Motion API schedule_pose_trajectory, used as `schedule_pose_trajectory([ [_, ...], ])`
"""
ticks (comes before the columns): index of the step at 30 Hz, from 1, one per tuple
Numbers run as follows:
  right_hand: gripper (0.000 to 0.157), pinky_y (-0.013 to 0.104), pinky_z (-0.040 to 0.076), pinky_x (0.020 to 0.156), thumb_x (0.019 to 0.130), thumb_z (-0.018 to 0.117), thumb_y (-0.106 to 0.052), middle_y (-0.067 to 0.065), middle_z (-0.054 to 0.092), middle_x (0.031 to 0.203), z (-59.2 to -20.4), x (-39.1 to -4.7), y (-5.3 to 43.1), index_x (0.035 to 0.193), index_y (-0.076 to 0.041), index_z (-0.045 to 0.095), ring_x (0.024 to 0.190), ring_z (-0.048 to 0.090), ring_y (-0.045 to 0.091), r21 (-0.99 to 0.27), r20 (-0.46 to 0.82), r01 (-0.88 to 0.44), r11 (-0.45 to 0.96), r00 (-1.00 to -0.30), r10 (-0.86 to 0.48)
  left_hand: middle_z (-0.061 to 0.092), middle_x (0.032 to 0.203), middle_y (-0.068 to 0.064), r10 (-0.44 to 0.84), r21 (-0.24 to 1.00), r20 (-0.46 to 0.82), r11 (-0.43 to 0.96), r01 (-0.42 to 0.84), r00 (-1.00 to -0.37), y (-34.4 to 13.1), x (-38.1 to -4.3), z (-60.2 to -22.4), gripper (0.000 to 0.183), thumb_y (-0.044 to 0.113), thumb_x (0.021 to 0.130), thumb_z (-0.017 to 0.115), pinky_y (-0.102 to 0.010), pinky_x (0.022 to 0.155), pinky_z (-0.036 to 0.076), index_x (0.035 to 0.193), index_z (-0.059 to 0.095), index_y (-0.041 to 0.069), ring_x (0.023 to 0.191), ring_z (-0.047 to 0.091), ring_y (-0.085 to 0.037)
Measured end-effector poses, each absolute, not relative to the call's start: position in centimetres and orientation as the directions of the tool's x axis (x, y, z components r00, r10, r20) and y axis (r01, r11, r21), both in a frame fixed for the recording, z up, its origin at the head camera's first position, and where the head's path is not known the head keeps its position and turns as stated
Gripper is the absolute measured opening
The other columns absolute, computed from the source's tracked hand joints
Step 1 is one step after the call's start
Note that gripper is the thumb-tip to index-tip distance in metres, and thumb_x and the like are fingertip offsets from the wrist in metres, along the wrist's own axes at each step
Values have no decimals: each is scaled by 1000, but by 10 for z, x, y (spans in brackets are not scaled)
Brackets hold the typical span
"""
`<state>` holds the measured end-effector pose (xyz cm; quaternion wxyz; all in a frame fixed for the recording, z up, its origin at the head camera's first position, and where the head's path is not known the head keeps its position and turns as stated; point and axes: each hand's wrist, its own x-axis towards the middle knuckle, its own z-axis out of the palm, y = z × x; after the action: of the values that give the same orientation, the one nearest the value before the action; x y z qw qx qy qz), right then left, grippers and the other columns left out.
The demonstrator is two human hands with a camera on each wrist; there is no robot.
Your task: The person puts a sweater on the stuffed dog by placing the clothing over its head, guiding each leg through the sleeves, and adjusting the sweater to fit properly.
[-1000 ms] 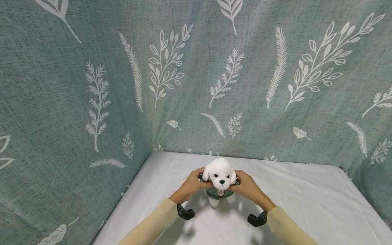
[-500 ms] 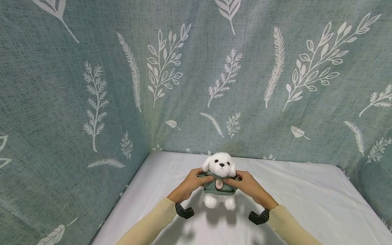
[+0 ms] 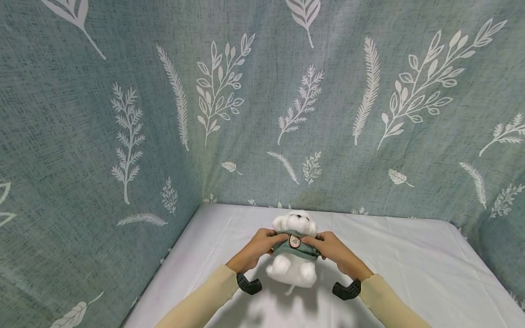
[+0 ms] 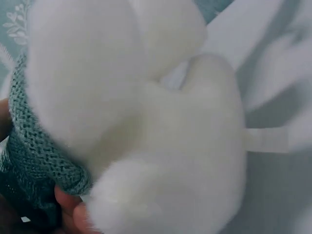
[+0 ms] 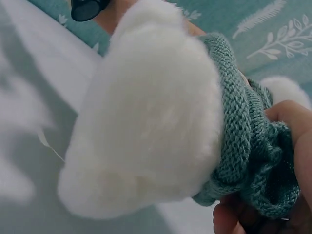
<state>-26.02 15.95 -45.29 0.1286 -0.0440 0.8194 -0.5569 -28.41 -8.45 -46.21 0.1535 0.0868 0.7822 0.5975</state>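
Observation:
A white plush dog [image 3: 293,269] in a green knitted sweater [image 3: 301,249] is held between both hands, tilted back so its belly, legs and underside face me. My left hand [image 3: 259,246] grips the sweater on one side, its thumb across the chest near a round badge [image 3: 294,241]. On the other side my right hand [image 3: 330,248] grips it the same way, thumb at the badge. Fluffy white legs [image 4: 161,195] fill the left wrist view, and a pale tag [image 4: 267,140] sticks out from the bottom. In the right wrist view, fingers [image 5: 228,217] curl under the knit.
A white cloth [image 3: 402,264] covers the table under the toy. Blue-green curtains [image 3: 262,114] with white leaf prints stand at the back and along the left [image 3: 82,182]. Black wrist mounts [image 3: 249,284] sit at both sleeves.
The dog first rises from facing downward to upright, then tips backward, so its face now points up and its underside and tag show. Both hands keep their grip on the sweater.

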Motion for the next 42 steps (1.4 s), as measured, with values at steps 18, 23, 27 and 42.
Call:
schedule_pose_trajectory([
  [18, 47, 30, 42, 62, 91, 70, -54, -5, 44, 64, -464, -263, 158, 65, -18, 55, 64, 44, 14, -917, -244, 172, 361, -956, -165, 57, 73, 3, 335, 949, -195, 301, -91, -922, -82, -283, -469, 43, 52, 93, 71, -29, 64, 49, 77, 71, 12, 71, 55, -12],
  [23, 49, 30, 41, 61, 89, 71, -58, -6, 45, 63, -467, -263, 158, 64, -19, 57, 67, 48, 15, -919, -263, 197, 342, -951, -160, 65, 76, 0, 364, 959, -188, 267, -91, -912, -82, -285, -474, 44, 49, 95, 69, -27, 61, 52, 84, 74, 7, 70, 61, -12],
  [27, 47, 29, 40, 59, 89, 70, -57, -6, 45, 63, -470, -263, 157, 66, -18, 58, 64, 45, 14, -921, -272, 212, 327, -951, -149, 68, 78, -2, 357, 959, -200, 262, -107, -912, -81, -284, -477, 45, 49, 95, 69, -26, 61, 54, 86, 75, 6, 69, 63, -12],
  [42, 51, 31, 45, 63, 91, 67, -62, 2, 66, 76, -485, -264, 156, 84, -11, 73, 69, 57, 16, -916, -339, 285, 284, -927, -162, 68, 82, -5, 379, 951, -256, 263, -162, -889, -83, -283, -486, 52, 56, 91, 71, -30, 68, 56, 93, 77, 5, 74, 64, -16],
])
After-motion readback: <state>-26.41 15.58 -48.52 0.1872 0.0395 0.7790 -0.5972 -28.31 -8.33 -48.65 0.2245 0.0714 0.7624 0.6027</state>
